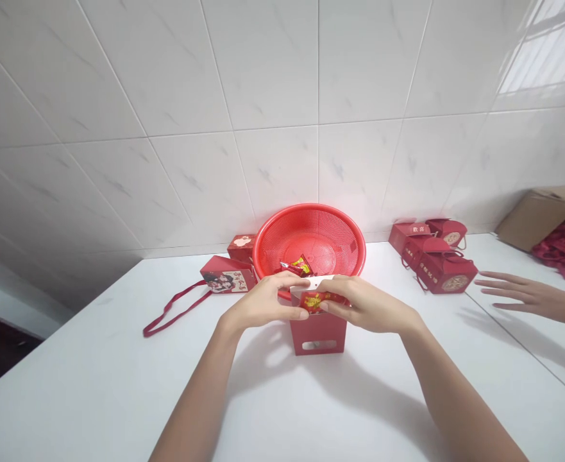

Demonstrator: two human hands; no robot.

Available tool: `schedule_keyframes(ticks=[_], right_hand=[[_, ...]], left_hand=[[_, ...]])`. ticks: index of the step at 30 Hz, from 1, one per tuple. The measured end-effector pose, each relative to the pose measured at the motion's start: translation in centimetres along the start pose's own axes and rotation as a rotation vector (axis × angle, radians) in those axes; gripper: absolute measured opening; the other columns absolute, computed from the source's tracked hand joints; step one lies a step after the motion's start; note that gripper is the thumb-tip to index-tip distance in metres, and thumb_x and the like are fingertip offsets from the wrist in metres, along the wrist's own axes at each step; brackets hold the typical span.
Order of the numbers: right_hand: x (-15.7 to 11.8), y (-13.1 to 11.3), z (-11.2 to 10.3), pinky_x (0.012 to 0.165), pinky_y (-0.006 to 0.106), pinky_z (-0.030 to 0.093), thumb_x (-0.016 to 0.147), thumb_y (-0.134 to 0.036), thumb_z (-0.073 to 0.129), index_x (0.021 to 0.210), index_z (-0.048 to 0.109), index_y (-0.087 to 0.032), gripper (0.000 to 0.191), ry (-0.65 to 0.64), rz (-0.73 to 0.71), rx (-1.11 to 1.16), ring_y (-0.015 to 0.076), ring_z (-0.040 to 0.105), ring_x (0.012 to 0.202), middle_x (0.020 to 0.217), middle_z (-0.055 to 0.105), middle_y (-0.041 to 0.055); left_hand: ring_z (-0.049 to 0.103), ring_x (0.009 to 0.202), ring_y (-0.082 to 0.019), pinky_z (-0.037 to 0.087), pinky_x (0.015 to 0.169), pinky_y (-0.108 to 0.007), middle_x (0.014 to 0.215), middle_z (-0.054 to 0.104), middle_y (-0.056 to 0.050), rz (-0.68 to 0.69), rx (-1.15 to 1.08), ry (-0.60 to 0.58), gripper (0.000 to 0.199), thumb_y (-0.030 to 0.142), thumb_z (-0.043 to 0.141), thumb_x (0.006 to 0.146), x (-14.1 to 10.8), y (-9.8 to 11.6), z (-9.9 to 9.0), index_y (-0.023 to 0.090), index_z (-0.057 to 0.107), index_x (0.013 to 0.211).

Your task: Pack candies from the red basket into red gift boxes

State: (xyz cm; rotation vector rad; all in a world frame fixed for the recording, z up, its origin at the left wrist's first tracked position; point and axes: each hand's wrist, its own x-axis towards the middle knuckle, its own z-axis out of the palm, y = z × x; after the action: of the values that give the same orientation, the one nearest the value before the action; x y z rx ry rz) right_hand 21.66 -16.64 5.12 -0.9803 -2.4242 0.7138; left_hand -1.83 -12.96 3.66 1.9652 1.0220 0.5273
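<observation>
A red box (318, 333) with an oval window stands upright on the white table, its top open with a pale flap raised. My left hand (270, 298) is at the box's left top edge, thumb and fingers pinched around the edge. My right hand (362, 301) grips a red packet with yellow print (312, 300) at the mouth of the box. Behind them a red mesh basket (311, 221) leans up with a few red and yellow packets (303, 264) inside.
Red boxes (231, 277) stand left of the basket, one with a long ribbon handle (167, 314). Several closed red boxes (443, 273) sit at right, near another person's hand (535, 295). A cardboard carton (532, 215) with red ribbons (564, 247) lies far right, before the tiled wall.
</observation>
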Motion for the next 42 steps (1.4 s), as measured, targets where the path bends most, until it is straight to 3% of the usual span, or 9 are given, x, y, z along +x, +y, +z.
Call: schedule_keyframes(ticks=[10, 19, 24, 28, 29, 32, 34, 38, 42], right_hand=[[0.0, 0.7, 0.4, 0.067, 0.030, 0.045, 0.099, -0.026, 0.048, 0.109, 0.064, -0.019, 0.020, 0.095, 0.028, -0.026, 0.0199, 0.063, 0.080, 0.095, 0.070, 0.0071], [0.0, 0.1, 0.5, 0.063, 0.029, 0.043, 0.097, -0.023, 0.045, 0.100, 0.067, -0.021, 0.022, 0.073, -0.022, 0.023, 0.0178, 0.059, 0.073, 0.088, 0.070, 0.0050], [2.0, 0.8, 0.4, 0.051, 0.026, 0.033, 0.086, -0.010, 0.042, 0.085, 0.068, -0.024, 0.029, -0.112, -0.044, -0.074, 0.0138, 0.046, 0.054, 0.066, 0.060, 0.0003], [5.7, 2.5, -0.3, 0.046, 0.024, 0.031, 0.074, -0.008, 0.057, 0.063, 0.062, -0.022, 0.018, -0.465, -0.019, -0.060, 0.0101, 0.041, 0.046, 0.055, 0.054, -0.0047], [6.5, 2.9, -0.2, 0.047, 0.023, 0.033, 0.072, -0.011, 0.061, 0.061, 0.061, -0.021, 0.016, -0.499, 0.026, -0.021, 0.0092, 0.043, 0.045, 0.054, 0.053, -0.0067], [7.3, 3.8, 0.4, 0.053, 0.020, 0.040, 0.075, -0.025, 0.068, 0.065, 0.062, -0.018, 0.014, -0.226, 0.139, 0.074, 0.0072, 0.051, 0.053, 0.058, 0.055, -0.0099], [6.2, 4.4, 0.5, 0.058, 0.018, 0.043, 0.080, -0.031, 0.066, 0.070, 0.063, -0.016, 0.018, -0.084, 0.160, 0.077, 0.0074, 0.056, 0.063, 0.064, 0.058, -0.0093], [0.1, 7.7, -2.3, 0.063, 0.020, 0.046, 0.086, -0.031, 0.061, 0.070, 0.059, -0.017, 0.021, 0.079, 0.182, 0.041, 0.0102, 0.063, 0.082, 0.074, 0.061, -0.0060], [-7.8, 14.7, -7.7, 0.069, 0.025, 0.053, 0.077, -0.020, 0.068, 0.061, 0.059, -0.026, 0.020, 0.309, 0.125, -0.008, 0.0118, 0.065, 0.076, 0.067, 0.061, -0.0054]], left_hand=[[0.057, 0.121, -0.029, 0.045, 0.105, -0.043, 0.126, 0.067, -0.007, 0.022, -0.016, -0.011, 0.059, 0.034, 0.082, 0.072, 0.0, 0.0, 0.0, 0.026, 0.068, 0.129], [0.057, 0.121, -0.029, 0.046, 0.104, -0.041, 0.127, 0.067, -0.007, 0.000, -0.012, 0.002, 0.055, 0.034, 0.081, 0.073, 0.0, 0.0, 0.1, 0.025, 0.069, 0.126], [0.057, 0.122, -0.030, 0.048, 0.102, -0.040, 0.127, 0.067, -0.007, -0.028, -0.008, -0.004, 0.053, 0.031, 0.080, 0.072, 0.0, 0.3, 0.0, 0.025, 0.070, 0.124], [0.059, 0.122, -0.030, 0.048, 0.102, -0.039, 0.128, 0.068, -0.005, -0.023, 0.002, -0.007, 0.055, 0.032, 0.080, 0.071, 0.0, 0.3, -0.1, 0.025, 0.070, 0.125], [0.059, 0.122, -0.031, 0.048, 0.102, -0.039, 0.128, 0.068, -0.005, -0.015, -0.002, -0.010, 0.055, 0.032, 0.080, 0.071, 0.1, 0.2, -0.1, 0.025, 0.070, 0.125], [0.059, 0.123, -0.030, 0.048, 0.103, -0.039, 0.131, 0.067, -0.005, 0.003, -0.010, -0.012, 0.057, 0.034, 0.080, 0.073, 0.3, -0.3, -0.3, 0.024, 0.069, 0.127], [0.058, 0.124, -0.030, 0.047, 0.104, -0.039, 0.132, 0.066, -0.005, 0.014, -0.005, -0.022, 0.059, 0.038, 0.080, 0.074, 0.5, -0.7, -0.5, 0.024, 0.067, 0.130], [0.055, 0.129, -0.030, 0.046, 0.106, -0.040, 0.138, 0.063, -0.005, 0.060, 0.007, -0.082, 0.065, 0.041, 0.076, 0.078, 0.6, -1.1, -0.9, 0.027, 0.059, 0.139], [0.049, 0.136, -0.031, 0.043, 0.110, -0.041, 0.149, 0.054, -0.005, 0.089, 0.028, -0.151, 0.069, 0.044, 0.073, 0.081, 0.4, -1.2, -1.0, 0.029, 0.052, 0.146]])
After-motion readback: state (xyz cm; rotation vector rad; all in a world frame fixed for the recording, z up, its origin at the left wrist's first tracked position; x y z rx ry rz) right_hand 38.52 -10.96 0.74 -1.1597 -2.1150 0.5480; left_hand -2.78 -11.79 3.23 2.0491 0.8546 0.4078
